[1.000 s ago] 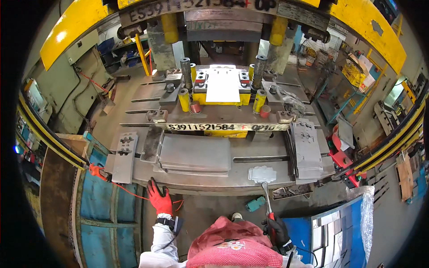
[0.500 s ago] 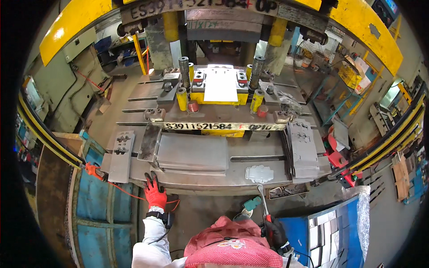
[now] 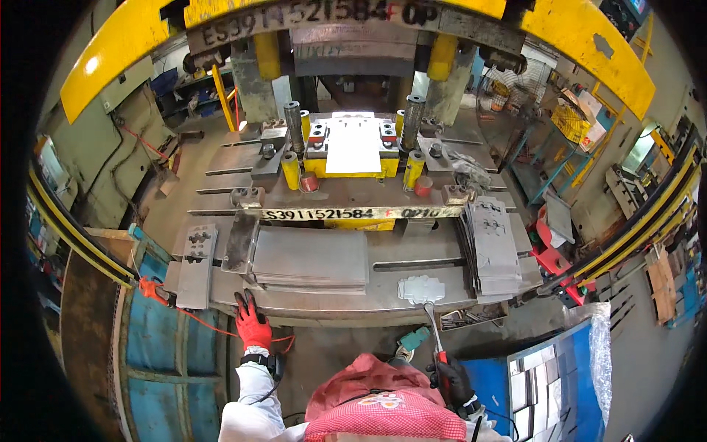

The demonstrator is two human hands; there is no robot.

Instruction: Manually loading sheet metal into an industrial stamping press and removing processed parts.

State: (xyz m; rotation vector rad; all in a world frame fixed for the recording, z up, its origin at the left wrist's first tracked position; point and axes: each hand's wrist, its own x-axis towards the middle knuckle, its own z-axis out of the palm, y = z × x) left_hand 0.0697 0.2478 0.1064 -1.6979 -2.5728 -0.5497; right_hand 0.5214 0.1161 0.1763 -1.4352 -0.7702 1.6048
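Note:
My left hand (image 3: 252, 324), in a red glove with dark fingertips, rests at the front edge of the press bed (image 3: 309, 297), fingers spread and holding nothing. My right hand (image 3: 455, 381), in a dark glove, is closed round the red grip of a long metal-shafted tool (image 3: 434, 329). The tool's tip reaches the front edge of a small grey cut-out metal piece (image 3: 421, 289) lying on the bed; whether it touches is unclear. Left of that piece sits a stack of flat rectangular sheets (image 3: 311, 255). In the die (image 3: 353, 168) lies a bright white-looking sheet (image 3: 353, 144).
Notched metal plates (image 3: 495, 250) lean in a stack at the bed's right; another notched plate (image 3: 195, 276) lies at its left. A tray of small tools (image 3: 471, 317) hangs by the front edge. A blue bin (image 3: 490, 383) with metal pieces stands right; yellow-black guards (image 3: 633, 228) flank the press.
The view has shifted slightly. The tool's tip has come closer to the cut-out piece. My left hand stays at the bed's edge.

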